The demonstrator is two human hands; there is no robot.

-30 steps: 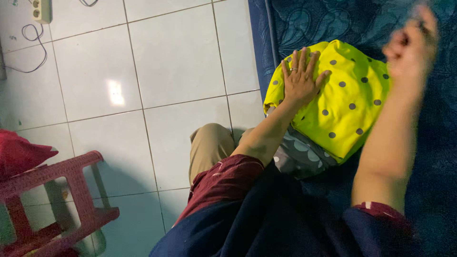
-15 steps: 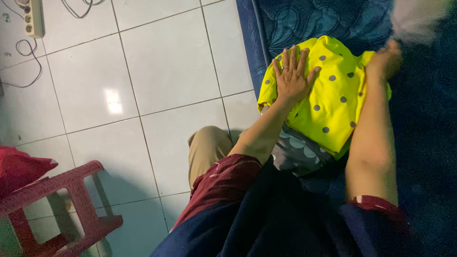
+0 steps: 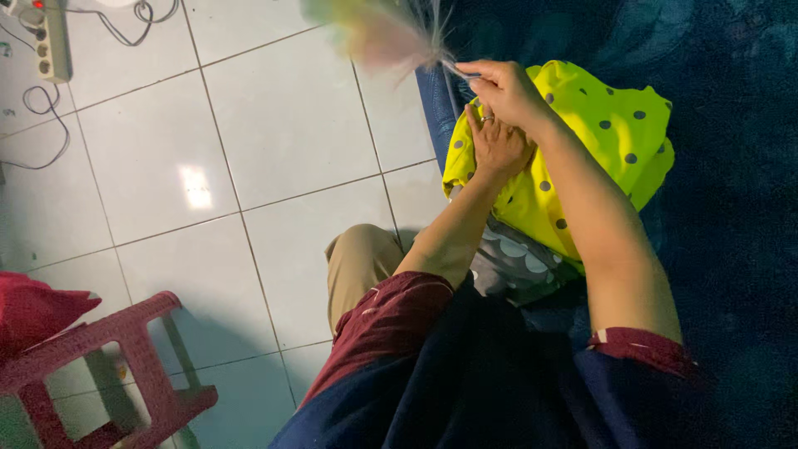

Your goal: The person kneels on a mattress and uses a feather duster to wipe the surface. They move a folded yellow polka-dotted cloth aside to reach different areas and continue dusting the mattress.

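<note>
A yellow pillow with grey dots [image 3: 611, 137] lies on a dark blue patterned mattress [image 3: 731, 191]. My left hand [image 3: 496, 143], a ring on one finger, rests flat on the pillow's left end. My right hand [image 3: 504, 90] crosses above it and grips the thin handle of a feather duster [image 3: 378, 35], whose pale, multicoloured head is blurred over the tiled floor beyond the mattress edge. A grey patterned cloth [image 3: 519, 266] shows under the pillow's near end.
White floor tiles [image 3: 274, 141] fill the left side. A power strip [image 3: 46, 37] with cables lies at the top left. A red plastic stool [image 3: 100, 366] with a red cushion [image 3: 33, 303] stands at the lower left. My knee in tan trousers [image 3: 357, 262] is bent beside the mattress.
My right hand swept from the far right of the pillow leftward across it, now over my left hand, with the duster swinging out over the floor. The left hand stayed on the pillow.
</note>
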